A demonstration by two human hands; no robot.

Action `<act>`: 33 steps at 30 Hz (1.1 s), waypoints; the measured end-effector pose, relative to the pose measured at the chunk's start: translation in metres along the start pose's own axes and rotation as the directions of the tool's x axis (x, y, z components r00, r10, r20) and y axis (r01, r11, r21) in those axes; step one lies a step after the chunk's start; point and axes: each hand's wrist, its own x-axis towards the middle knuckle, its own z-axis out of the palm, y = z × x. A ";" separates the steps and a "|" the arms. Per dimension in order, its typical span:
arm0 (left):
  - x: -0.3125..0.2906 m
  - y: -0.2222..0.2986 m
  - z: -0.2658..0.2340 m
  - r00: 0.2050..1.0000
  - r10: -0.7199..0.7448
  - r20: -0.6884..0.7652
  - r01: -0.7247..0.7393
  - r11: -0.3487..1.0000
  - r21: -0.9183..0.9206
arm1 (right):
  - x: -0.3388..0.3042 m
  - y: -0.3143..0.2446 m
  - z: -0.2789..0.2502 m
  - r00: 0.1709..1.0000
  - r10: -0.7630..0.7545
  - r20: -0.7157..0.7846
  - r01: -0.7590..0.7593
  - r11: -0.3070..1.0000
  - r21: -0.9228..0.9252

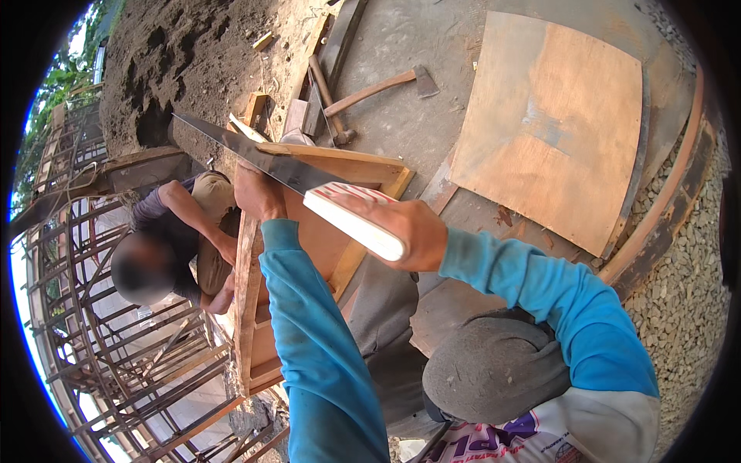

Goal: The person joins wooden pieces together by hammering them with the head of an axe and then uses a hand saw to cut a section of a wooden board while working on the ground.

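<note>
A handsaw [289, 171] with a white handle marked in red is in my right hand [421, 235], whose fingers are wrapped round the handle. Its long dark blade points up and to the left, across the upper corner of a wooden box-like frame [246, 301]. My left hand [261, 193] is closed on that corner, just under the blade, which partly hides its fingers. I cannot tell whether the teeth touch the wood. Opposite me a co-worker [181, 224] crouches at the frame's left side, both hands on its edge.
An axe [378, 91] and a hammer [328, 104] lie on the concrete beyond the frame, near wood offcuts [255, 108]. A plywood sheet [567, 116] is at the right, with a curved edge and gravel [687, 285] past it. Dug soil [177, 58] and a bar lattice [93, 309] are at the left.
</note>
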 end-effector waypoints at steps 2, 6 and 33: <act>-0.005 -0.015 0.020 0.998 -0.057 -0.020 0.042 0.888 -0.458 | 0.077 0.006 0.042 0.996 0.090 0.000 -0.090 0.995 -0.049; 0.007 -0.057 0.034 0.997 -0.062 0.045 0.076 0.890 -0.449 | 0.064 0.002 0.040 0.993 0.109 0.049 -0.111 0.993 0.031; 0.001 -0.005 0.001 0.994 0.106 -0.023 -0.105 0.994 0.041 | 0.019 0.028 0.006 0.996 -0.082 0.019 0.082 0.996 0.026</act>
